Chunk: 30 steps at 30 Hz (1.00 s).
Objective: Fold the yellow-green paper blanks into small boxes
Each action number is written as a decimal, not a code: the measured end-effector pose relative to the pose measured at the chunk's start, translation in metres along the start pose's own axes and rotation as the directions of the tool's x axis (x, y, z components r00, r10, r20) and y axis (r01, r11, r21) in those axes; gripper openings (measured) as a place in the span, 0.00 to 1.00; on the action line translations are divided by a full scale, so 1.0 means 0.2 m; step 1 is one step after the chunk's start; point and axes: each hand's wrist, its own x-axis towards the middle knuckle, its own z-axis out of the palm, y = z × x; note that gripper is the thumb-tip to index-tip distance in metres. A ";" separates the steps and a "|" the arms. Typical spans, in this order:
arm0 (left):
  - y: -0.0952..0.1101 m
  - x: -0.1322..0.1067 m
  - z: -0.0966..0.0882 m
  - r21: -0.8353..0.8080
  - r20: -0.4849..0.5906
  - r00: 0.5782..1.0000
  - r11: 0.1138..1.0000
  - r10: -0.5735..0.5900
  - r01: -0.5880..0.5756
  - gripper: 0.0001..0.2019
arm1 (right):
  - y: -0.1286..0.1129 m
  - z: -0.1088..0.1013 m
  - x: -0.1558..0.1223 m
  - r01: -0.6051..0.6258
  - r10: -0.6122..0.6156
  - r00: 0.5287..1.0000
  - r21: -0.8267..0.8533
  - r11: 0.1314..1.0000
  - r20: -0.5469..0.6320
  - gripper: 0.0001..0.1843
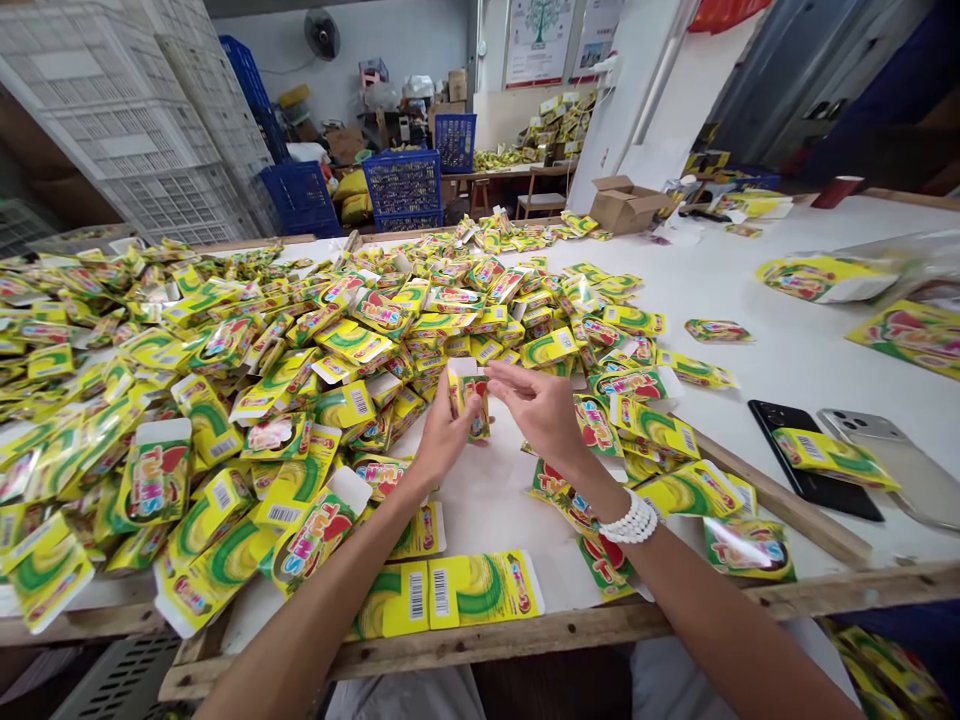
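A small yellow and green carton stands upright between my hands, its white top flap raised. My left hand is closed round it, thumb across the printed front. At the carton's upper right edge, my right hand has its fingertips drawn together by the flap; whether they pinch anything is too small to make out. A bracelet of white beads circles my right wrist. Behind and left of my hands spreads a heap of similar cartons, some with flaps standing up. Two flat cartons lie end to end near the front edge.
A wooden strip runs along the white table on the right. Beyond it lie a black phone and a light phone. An open cardboard box stands at the back. White crates tower at left, blue crates behind.
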 end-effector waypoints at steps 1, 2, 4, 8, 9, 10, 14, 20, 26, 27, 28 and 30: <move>0.02 0.00 0.00 -0.059 0.003 1.000 0.998 -0.030 0.030 0.31 | 0.00 -0.01 0.01 -0.006 0.006 1.000 0.015 1.000 -0.013 0.22; 0.04 -0.01 0.00 -0.108 0.010 0.999 0.993 -0.049 0.050 0.36 | 0.01 -0.03 0.02 -0.018 0.018 1.000 0.044 0.999 -0.009 0.24; 0.07 -0.01 0.00 -0.168 0.023 0.998 0.983 -0.066 0.069 0.43 | 0.01 -0.04 0.04 -0.063 0.057 0.997 0.136 0.989 0.046 0.27; 0.09 -0.02 0.01 -0.263 0.066 0.996 0.961 -0.068 0.083 0.40 | -0.02 -0.03 0.03 -0.149 0.113 0.983 0.278 0.949 0.143 0.27; 0.09 -0.02 0.01 -0.296 0.091 0.993 0.950 -0.072 0.096 0.38 | -0.03 -0.03 0.02 -0.168 0.126 0.980 0.297 0.940 0.156 0.27; 0.09 -0.02 0.02 -0.322 0.117 0.991 0.941 -0.072 0.106 0.37 | -0.05 -0.02 0.01 -0.188 0.137 0.975 0.313 0.931 0.177 0.29; 0.07 -0.02 0.02 -0.329 0.178 0.983 0.939 -0.046 0.103 0.34 | -0.09 0.01 -0.02 -0.224 0.154 0.960 0.314 0.923 0.233 0.30; 0.07 -0.02 0.03 -0.255 0.158 0.986 0.963 -0.046 0.086 0.29 | -0.06 0.00 -0.01 -0.243 0.183 0.964 0.354 0.903 0.194 0.21; 0.03 -0.02 0.04 -0.251 0.095 0.995 0.968 0.002 0.022 0.35 | 0.02 -0.01 0.02 -0.181 0.160 0.982 0.287 0.941 0.096 0.22; 0.03 -0.02 0.04 -0.245 0.083 0.997 0.969 0.005 0.016 0.36 | 0.02 -0.01 0.03 -0.166 0.150 0.985 0.272 0.948 0.081 0.22; 0.02 -0.02 0.04 -0.238 0.069 0.998 0.971 0.007 0.010 0.38 | 0.02 -0.02 0.03 -0.153 0.140 0.988 0.260 0.954 0.066 0.22; 0.02 -0.02 0.04 -0.225 0.037 0.999 0.974 0.013 -0.004 0.41 | 0.01 -0.02 0.03 -0.132 0.128 0.991 0.240 0.962 0.030 0.22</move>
